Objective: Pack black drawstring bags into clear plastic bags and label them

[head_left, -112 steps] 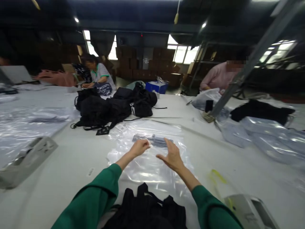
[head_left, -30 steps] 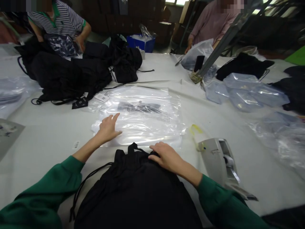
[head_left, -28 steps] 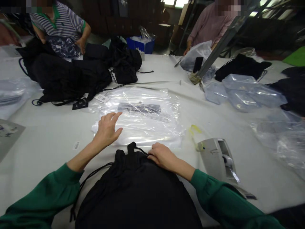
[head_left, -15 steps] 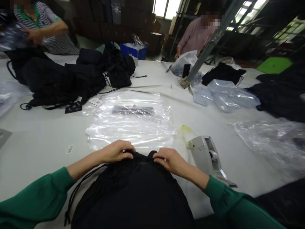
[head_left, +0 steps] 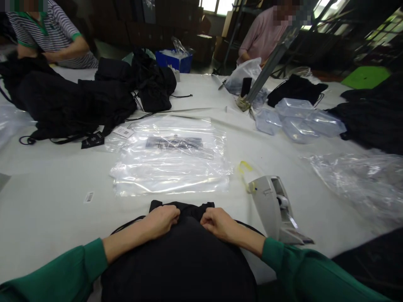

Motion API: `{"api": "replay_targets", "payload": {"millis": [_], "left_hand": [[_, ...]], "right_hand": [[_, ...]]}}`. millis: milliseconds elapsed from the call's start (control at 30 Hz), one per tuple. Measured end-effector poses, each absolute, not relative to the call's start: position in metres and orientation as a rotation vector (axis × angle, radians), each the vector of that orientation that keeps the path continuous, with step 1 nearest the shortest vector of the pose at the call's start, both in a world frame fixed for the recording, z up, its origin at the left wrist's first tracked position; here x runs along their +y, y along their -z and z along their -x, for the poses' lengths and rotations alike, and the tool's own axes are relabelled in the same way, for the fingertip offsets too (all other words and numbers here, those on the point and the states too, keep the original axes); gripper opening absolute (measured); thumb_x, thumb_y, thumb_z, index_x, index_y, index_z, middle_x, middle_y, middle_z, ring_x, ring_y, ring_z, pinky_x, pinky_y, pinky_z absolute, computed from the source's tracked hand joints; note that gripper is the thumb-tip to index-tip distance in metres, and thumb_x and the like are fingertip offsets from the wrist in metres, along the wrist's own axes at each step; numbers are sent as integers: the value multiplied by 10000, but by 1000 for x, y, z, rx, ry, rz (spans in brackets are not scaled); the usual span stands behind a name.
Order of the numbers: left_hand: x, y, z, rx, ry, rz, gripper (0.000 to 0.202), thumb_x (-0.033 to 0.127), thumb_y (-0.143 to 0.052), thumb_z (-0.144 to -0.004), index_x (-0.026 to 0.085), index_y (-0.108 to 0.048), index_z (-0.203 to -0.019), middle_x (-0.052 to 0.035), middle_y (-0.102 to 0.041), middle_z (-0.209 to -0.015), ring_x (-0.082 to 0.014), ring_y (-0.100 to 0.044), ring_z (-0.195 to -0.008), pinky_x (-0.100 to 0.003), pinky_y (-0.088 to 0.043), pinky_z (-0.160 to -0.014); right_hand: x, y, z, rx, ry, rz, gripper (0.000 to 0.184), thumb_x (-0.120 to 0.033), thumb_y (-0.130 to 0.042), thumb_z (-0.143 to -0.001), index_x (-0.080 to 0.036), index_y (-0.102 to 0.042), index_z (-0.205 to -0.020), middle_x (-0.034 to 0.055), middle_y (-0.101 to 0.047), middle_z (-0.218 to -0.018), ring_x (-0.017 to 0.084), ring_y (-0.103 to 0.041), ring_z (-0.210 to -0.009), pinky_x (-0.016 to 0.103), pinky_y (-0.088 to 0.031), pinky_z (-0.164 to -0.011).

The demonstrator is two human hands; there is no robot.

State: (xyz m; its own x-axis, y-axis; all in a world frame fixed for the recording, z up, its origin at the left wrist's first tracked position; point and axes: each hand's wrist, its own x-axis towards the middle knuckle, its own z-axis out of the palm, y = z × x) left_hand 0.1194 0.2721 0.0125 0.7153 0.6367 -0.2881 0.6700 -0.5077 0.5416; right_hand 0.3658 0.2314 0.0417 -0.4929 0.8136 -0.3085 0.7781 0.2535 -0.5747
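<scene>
A black drawstring bag lies in front of me at the table's near edge, its gathered top pointing away. My left hand is closed on the fabric at the left of the top. On the other side, my right hand pinches the fabric too, fingertips pressed together. Black cord runs out from under both wrists. Just beyond the bag lies a stack of clear plastic bags with a dark printed panel.
A grey tape dispenser stands to the right. Clear plastic trays and loose plastic film lie farther right. Black bags are heaped at the left. A metal post rises from the table. Two people work across it.
Both hands have come slightly nearer to me, and their fingers have closed more tightly. More of the bag's top edge now shows beyond them. The view has shifted a little.
</scene>
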Motion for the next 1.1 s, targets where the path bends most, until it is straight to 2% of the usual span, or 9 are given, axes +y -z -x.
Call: {"api": "replay_targets", "payload": {"millis": [100, 267, 433, 567, 733, 833, 933, 1000, 1100], "left_hand": [[266, 6, -125, 1164, 60, -2244, 128, 163, -450, -873, 198, -571, -853, -51, -621, -855, -216, -607, -787, -297, -424, -674], [232, 5, -117, 1258, -66, -2257, 322, 197, -308, -957, 254, -532, -1180, -51, -610, -1029, -190, -619, -908, -269, -456, -727], [229, -2, -119, 1070, 49, -2276, 241, 214, -404, -909, 227, -602, -1047, -60, -620, -962, -219, -644, -818, -287, -457, -681], [252, -23, -121, 951, 58, -2252, 264, 144, -463, -821, 236, -644, -989, -47, -674, -918, -232, -657, -853, -292, -461, -730], [267, -63, -109, 862, -100, -2105, 407, 245, -448, -886, 290, -570, -1272, -27, -695, -1122, -223, -647, -973, -299, -457, -854], [269, -68, -109, 821, -125, -2020, 338, 321, -408, -925, 264, -656, -1148, -40, -706, -1095, -236, -643, -977, -320, -444, -880], [267, -55, -114, 788, -87, -1917, 302, 332, -447, -905, 239, -673, -1082, -51, -709, -974, -222, -649, -875, -305, -457, -797], [266, -46, -116, 818, -76, -1758, 336, 373, -428, -914, 205, -644, -1110, -35, -673, -776, -181, -620, -676, -275, -457, -655], [273, -43, -113, 911, -65, -1553, 458, 486, -346, -937, 163, -617, -1115, 30, -517, -528, -120, -425, -398, -233, -336, -442]], "right_hand": [[235, -25, -360, -2393, -1054, 1679, 189, -54, -613, -742, -185, -747, -761, 31, -683, -761, 158, -607, -679, 229, -412, -626], [232, -32, -365, -2390, -1010, 1656, 89, -130, -654, -773, -188, -720, -786, 33, -666, -783, 168, -588, -704, 237, -387, -619], [233, -30, -361, -2390, -1017, 1637, 86, -87, -665, -747, -165, -699, -743, 42, -652, -784, 174, -580, -719, 246, -387, -638], [236, -41, -361, -2335, -1077, 1629, 102, -65, -677, -722, -156, -721, -720, 24, -680, -728, 168, -612, -692, 230, -413, -624], [244, -78, -380, -2205, -1087, 1571, 95, -199, -647, -807, -184, -733, -768, -18, -679, -664, 147, -610, -615, 221, -428, -575], [262, -87, -390, -2135, -730, 1582, 97, -215, -657, -816, -176, -728, -868, 14, -664, -726, 160, -603, -649, 255, -445, -628], [284, -78, -397, -2157, -126, 1676, 399, -259, -744, -777, -149, -657, -1151, 99, -642, -924, 235, -587, -814, 332, -451, -737], [297, -66, -400, -2205, 164, 1706, 528, -275, -805, -728, -146, -627, -1208, 147, -623, -1020, 290, -555, -900, 373, -422, -763], [312, -49, -402, -2261, 257, 1647, 177, -223, -750, -793, -185, -704, -959, 122, -645, -1005, 277, -547, -899, 359, -378, -750]]}}
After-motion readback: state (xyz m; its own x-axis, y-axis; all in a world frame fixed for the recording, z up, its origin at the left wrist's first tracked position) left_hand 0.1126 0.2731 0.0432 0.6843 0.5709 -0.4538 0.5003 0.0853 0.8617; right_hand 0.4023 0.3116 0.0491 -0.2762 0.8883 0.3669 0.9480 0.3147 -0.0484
